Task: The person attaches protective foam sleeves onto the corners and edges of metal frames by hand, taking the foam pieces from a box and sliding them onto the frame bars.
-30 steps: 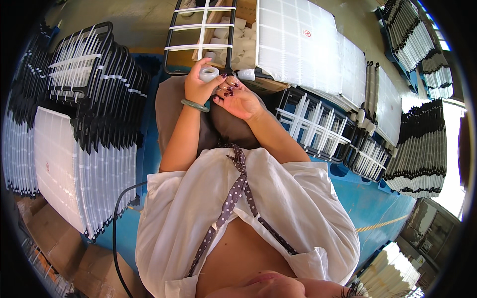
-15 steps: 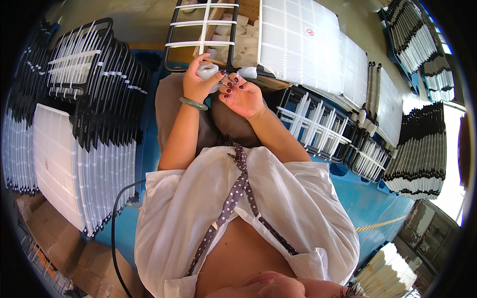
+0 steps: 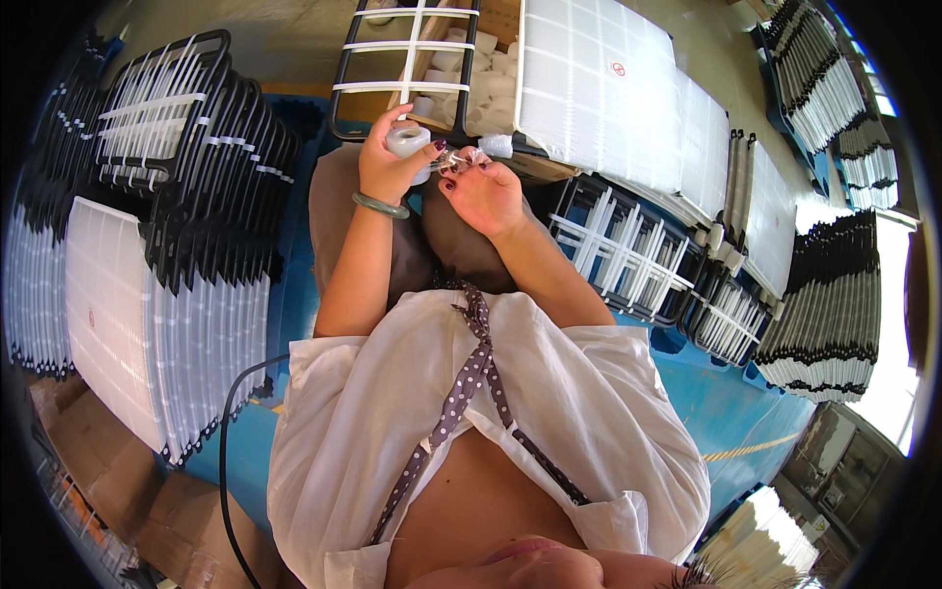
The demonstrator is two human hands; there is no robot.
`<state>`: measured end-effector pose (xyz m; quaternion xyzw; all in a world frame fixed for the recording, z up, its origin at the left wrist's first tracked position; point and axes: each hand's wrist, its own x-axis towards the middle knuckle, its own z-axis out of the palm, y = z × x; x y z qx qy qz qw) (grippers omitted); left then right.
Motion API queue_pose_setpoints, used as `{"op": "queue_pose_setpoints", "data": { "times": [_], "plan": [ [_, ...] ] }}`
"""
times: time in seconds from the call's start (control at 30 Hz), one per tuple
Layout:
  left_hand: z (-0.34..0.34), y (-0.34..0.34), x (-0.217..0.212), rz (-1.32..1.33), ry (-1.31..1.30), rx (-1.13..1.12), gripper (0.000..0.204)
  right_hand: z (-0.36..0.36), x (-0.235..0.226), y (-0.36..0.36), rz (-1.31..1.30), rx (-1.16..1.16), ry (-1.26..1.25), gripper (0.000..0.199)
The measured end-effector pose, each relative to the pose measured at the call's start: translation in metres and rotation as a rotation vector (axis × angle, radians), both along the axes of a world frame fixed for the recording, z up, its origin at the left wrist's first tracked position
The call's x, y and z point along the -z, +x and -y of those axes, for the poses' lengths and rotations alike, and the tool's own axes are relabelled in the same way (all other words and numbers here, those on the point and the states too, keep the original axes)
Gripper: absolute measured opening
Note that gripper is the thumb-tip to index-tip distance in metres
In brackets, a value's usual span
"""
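Note:
My left hand [image 3: 388,162] is wrapped round a white hollow cylinder [image 3: 406,143], its round open end facing up. A green bangle [image 3: 381,206] circles that wrist. Close beside it, my right hand [image 3: 486,191] has its fingers curled and pinched on a crinkled piece of clear film [image 3: 453,159]. The film spans the small gap between the two hands. Just past the right fingertips is a whitish, translucent cylinder [image 3: 497,146]; whether those fingers touch it I cannot tell. Both hands are above my knees.
Ahead stands a black frame with white bars [image 3: 407,47], beside an open carton of white cylindrical pieces [image 3: 491,74]. White panels [image 3: 599,79] lean to its right. Stacked black-and-white racks [image 3: 196,147] stand at left, more racks [image 3: 623,240] at right. Cardboard boxes [image 3: 103,442] sit lower left.
My right fingers have shifted slightly, still pinching the clear film. The left hand keeps its hold on the white cylinder. The surroundings ahead sit a little further right in the picture.

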<state>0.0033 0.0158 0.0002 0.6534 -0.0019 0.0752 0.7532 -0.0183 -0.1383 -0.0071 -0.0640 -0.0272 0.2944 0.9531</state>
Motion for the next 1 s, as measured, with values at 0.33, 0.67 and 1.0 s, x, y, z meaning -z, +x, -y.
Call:
{"op": "queue_pose_setpoints", "data": {
  "times": [0.33,0.67,1.0],
  "plan": [
    [-0.001,-0.006,-0.008,0.126,0.103,-0.032,0.065,-0.001,0.001,-0.001,0.037,0.033,-0.088,0.012],
    [0.005,-0.006,-0.006,0.034,0.012,-0.008,0.062,-0.002,-0.003,0.0,0.026,0.011,0.003,0.012],
    [0.011,-0.003,-0.004,0.043,0.119,-0.035,0.065,0.003,-0.001,0.004,-0.031,-0.042,0.138,0.012]
  ]
}}
